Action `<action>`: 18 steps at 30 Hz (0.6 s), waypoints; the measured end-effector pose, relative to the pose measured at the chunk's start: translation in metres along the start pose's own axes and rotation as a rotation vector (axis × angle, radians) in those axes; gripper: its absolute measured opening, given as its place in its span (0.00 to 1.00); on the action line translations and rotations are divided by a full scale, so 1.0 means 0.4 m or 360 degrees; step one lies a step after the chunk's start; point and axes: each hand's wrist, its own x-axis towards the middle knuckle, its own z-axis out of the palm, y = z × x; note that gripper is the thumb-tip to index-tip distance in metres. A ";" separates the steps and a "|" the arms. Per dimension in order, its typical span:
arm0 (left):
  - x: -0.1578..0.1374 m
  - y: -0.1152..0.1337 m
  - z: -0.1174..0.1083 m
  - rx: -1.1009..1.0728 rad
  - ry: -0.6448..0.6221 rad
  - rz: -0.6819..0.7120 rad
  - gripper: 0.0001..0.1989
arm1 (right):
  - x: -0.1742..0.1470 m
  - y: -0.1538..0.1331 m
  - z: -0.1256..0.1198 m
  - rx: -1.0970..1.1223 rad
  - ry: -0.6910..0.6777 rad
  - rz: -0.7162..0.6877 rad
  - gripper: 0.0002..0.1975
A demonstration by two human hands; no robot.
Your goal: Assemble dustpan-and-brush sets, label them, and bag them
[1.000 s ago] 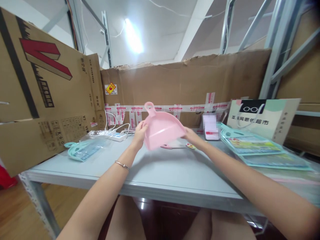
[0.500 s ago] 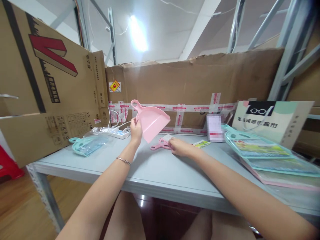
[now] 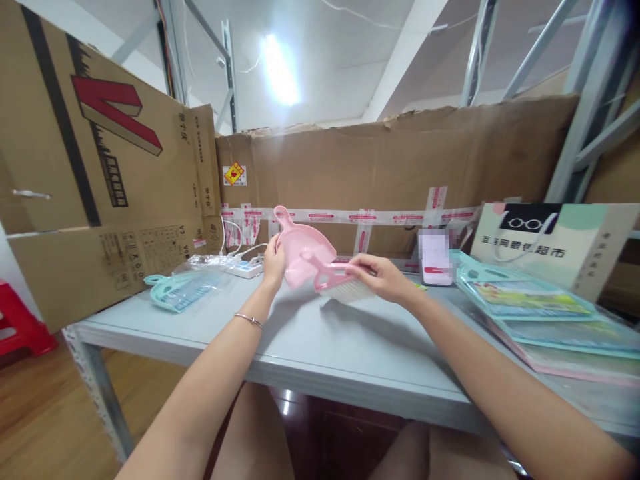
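Observation:
A pink dustpan (image 3: 307, 243) is held up over the table by my left hand (image 3: 273, 262), whose fingers are closed on its left edge. Its looped handle points up and to the left. My right hand (image 3: 379, 275) grips a pink hand brush (image 3: 333, 272) by its head; pale bristles face down, just above the tabletop. The brush's handle end overlaps the front of the dustpan, and I cannot tell whether the two touch. A yellow-green card (image 3: 420, 287) lies partly hidden behind my right hand.
Bagged teal dustpan sets lie on the table (image 3: 300, 340), one dustpan (image 3: 173, 293) at left and a stack (image 3: 530, 300) at right. A phone (image 3: 436, 257) stands at the back near a paper bag (image 3: 545, 233). A power strip (image 3: 245, 268) and large cardboard boxes (image 3: 390, 167) line the rear.
My right hand has lifted the brush off the table and brought it in front of the dustpan, bristles now down. The dustpan has tilted and sunk slightly; the view has shifted a little.

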 end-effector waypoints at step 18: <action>-0.109 0.047 0.057 -0.0082 -0.1083 -0.0178 0.17 | -0.018 -0.012 0.032 -0.0883 0.0499 0.0233 0.08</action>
